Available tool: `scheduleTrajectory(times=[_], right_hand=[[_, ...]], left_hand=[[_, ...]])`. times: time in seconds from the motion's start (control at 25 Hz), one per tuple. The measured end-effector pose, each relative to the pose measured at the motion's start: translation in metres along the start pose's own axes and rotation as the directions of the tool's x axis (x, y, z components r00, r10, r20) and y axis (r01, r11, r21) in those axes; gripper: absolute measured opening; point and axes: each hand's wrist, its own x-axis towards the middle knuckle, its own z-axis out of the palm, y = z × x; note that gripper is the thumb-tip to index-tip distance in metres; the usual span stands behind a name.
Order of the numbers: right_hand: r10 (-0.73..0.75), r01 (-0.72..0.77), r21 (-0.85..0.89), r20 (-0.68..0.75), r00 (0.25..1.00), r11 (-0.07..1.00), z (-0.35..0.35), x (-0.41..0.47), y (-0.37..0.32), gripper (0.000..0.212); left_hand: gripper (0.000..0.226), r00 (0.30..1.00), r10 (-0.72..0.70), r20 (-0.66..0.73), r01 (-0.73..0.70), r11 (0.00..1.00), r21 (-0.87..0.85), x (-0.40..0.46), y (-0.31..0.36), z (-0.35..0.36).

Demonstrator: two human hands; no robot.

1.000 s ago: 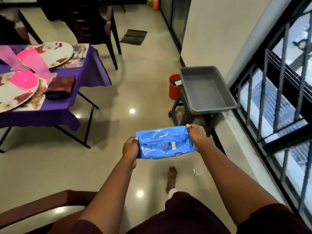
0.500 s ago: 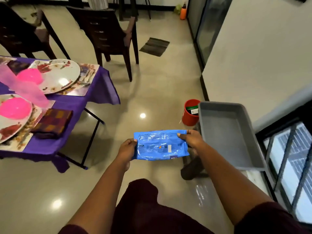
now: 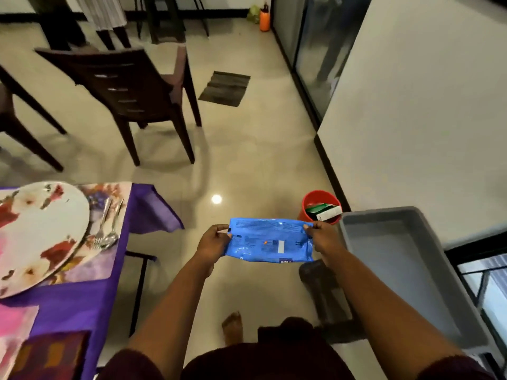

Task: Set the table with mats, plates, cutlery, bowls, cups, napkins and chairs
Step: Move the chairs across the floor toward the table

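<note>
Since a second ago our view has swung left; the bench (image 3: 82,303) now fills lower left, plate (image 3: 38,231) closer; both hands, left (image 3: 212,242) and right (image 3: 325,238), still pinch the blue napkin pack (image 3: 270,241) at centre frame; napkins look next.

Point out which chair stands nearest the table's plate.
The dark brown slatted-back chair in full view, just beyond the table corner past the floral plate. The other chair is cut off at the left edge.

light: dim indoor, daylight from window (image 3: 491,281) at right | glare: ceiling-lamp spot on glossy floor (image 3: 216,199) | shadows: soft | blur: slight, worse toward edges | distortion: wide-angle bending
</note>
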Motion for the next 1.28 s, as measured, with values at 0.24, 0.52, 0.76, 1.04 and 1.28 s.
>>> scheduleTrajectory(times=[0.24, 0.52, 0.76, 1.04, 1.28], right_hand=[[0.118, -0.113, 0.036, -0.205, 0.972, 0.993, -0.004, 0.049, -0.012, 0.023], [0.141, -0.183, -0.118, -0.299, 0.944, 0.976, -0.069, 0.194, -0.046, 0.012], [0.322, -0.367, -0.057, -0.370, 0.872, 0.928, -0.104, 0.288, -0.054, 0.020], [0.476, -0.528, -0.021, -0.400, 0.783, 0.849, -0.113, 0.397, -0.016, 0.012], [0.572, -0.590, 0.082, -0.379, 0.727, 0.803, -0.099, 0.480, 0.052, 0.032]], left_hand=[[0.032, 0.975, 0.024, 0.220, -0.064, 0.982, 0.178, 0.087, 0.036, 0.054], [0.071, 0.878, -0.045, 0.477, -0.363, 0.586, 0.724, 0.201, 0.106, 0.195], [0.066, 0.704, -0.128, 0.699, -0.468, 0.657, 0.592, 0.267, 0.170, 0.297], [0.075, 0.547, -0.293, 0.784, -0.570, 0.555, 0.606, 0.350, 0.148, 0.380], [0.080, 0.514, -0.379, 0.769, -0.571, 0.518, 0.637, 0.422, 0.091, 0.415]])
